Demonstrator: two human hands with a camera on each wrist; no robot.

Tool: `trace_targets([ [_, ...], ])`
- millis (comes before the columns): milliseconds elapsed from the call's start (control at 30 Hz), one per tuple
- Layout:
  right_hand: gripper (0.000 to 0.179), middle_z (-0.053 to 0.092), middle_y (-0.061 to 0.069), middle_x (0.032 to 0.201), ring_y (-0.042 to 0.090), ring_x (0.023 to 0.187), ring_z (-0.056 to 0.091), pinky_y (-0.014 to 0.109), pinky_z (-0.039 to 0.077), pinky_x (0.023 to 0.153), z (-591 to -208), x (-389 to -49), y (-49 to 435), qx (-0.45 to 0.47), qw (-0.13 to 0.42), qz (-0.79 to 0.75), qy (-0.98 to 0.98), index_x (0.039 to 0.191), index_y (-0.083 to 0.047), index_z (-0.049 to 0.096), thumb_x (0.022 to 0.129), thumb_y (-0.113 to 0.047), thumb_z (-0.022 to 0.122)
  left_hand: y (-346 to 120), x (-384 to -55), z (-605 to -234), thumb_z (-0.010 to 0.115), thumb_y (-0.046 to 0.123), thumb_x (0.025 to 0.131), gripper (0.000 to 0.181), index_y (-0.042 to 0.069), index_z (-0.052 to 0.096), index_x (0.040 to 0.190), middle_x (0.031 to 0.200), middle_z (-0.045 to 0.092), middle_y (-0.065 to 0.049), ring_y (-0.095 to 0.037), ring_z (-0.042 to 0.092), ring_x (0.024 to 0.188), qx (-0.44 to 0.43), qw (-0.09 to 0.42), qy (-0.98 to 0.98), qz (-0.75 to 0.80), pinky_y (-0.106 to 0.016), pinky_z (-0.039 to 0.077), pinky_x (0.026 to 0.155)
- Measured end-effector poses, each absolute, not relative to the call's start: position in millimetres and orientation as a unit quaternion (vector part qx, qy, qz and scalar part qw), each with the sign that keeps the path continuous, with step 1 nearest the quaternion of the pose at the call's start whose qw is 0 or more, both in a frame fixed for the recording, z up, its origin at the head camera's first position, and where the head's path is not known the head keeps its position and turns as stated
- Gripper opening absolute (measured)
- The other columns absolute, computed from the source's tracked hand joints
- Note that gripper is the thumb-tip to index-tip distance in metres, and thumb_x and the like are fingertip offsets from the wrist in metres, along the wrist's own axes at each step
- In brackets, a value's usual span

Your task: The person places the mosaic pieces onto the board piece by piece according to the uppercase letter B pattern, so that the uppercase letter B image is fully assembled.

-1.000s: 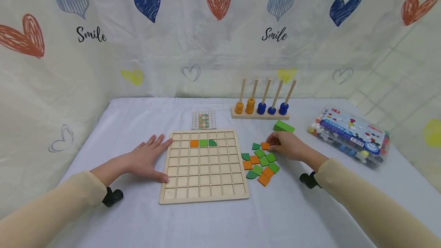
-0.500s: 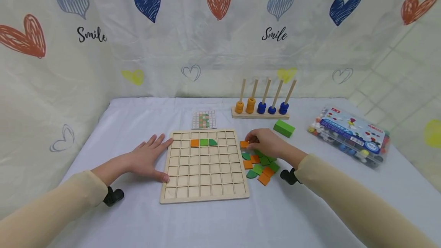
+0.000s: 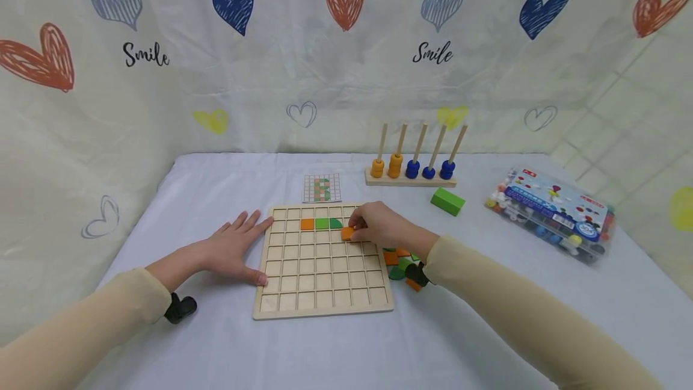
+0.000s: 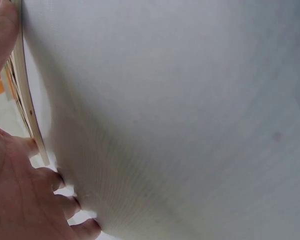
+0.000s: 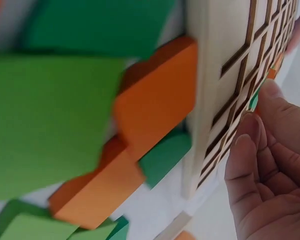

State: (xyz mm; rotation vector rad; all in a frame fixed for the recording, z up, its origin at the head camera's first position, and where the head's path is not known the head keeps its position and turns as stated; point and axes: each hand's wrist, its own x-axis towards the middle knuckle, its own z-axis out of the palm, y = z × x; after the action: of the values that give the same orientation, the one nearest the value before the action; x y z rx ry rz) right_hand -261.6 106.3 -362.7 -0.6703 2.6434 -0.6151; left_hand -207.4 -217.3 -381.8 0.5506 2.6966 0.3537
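Note:
My left hand (image 3: 230, 251) lies with fingers spread at the left side of a wooden grid board (image 3: 325, 281), its forefinger and thumb touching the edge. The board's edge (image 4: 29, 95) runs past that hand (image 4: 20, 185) in the left wrist view. My right hand (image 3: 381, 225) pinches an orange square tile (image 3: 347, 234) low over the upper right of the grid. In one row sit an orange tile (image 3: 307, 224), a light green square tile (image 3: 322, 223) and a dark green quarter-round tile (image 3: 335, 223); the held tile is just right of and below the last.
Loose orange and green tiles (image 5: 157, 97) lie right of the board, partly hidden by the right wrist in the head view. Behind are a pattern card (image 3: 322, 188), a bead abacus (image 3: 411, 181), a green block (image 3: 447, 201) and a clear plastic case (image 3: 552, 212).
My right hand has carried the orange tile leftward from the loose pile to over the grid. The left hand keeps its place on the board's edge.

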Motion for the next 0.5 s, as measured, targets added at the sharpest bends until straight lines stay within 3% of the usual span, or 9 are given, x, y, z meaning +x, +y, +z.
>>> trace_targets([
  [500,0.021,0.07,0.002,0.092,0.014,0.081,0.059,0.029,0.053,0.08,-366,-259,82,-0.242,0.158,-0.189,0.939,0.109,-0.005,0.073,0.091,-0.017,0.078,-220,-210,-385,0.078,0.07,0.074,0.127,0.008,0.015,0.164,0.169,0.005,-0.03,-0.056,0.003,0.154,0.194,0.183,0.956,0.121,-0.077,0.013,0.116],
])
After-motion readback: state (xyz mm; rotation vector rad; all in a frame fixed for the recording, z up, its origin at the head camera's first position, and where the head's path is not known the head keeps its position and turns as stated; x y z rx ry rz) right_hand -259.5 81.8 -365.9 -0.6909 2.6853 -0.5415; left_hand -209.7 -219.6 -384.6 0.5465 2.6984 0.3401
